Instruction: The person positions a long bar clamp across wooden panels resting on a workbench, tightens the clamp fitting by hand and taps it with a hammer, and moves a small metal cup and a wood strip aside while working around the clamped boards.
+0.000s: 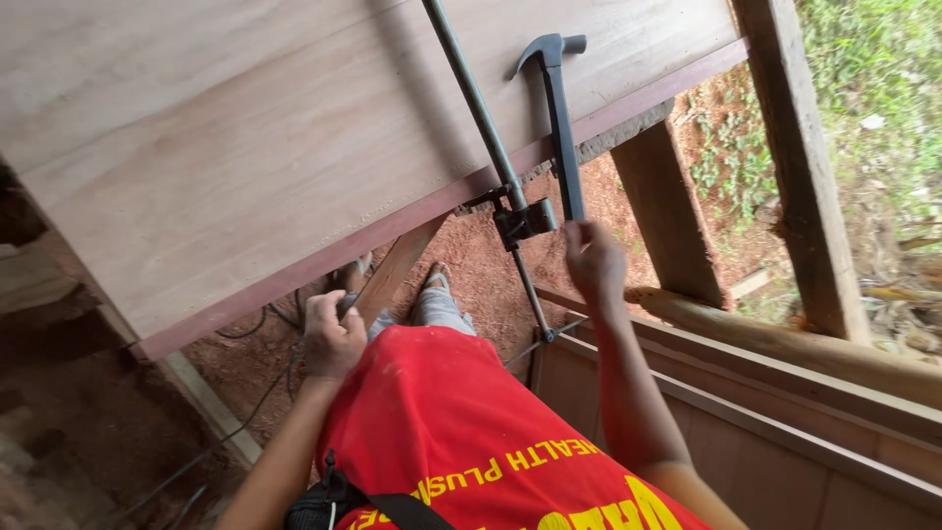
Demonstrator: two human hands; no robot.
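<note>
Right hand (592,257) closed on hammer (559,118) handle at tabletop (226,167) edge.
Left hand (332,339) curled shut below the edge, contents unclear; bar clamp (510,191) just left of right hand.

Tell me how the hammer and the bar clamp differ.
The hammer has a curved claw head; the bar clamp is a longer, thinner rod with a blocky jaw. The hammer lies on the board, handle overhanging at the right hand; the bar clamp grips the board's edge. Both are dark metal.
</note>
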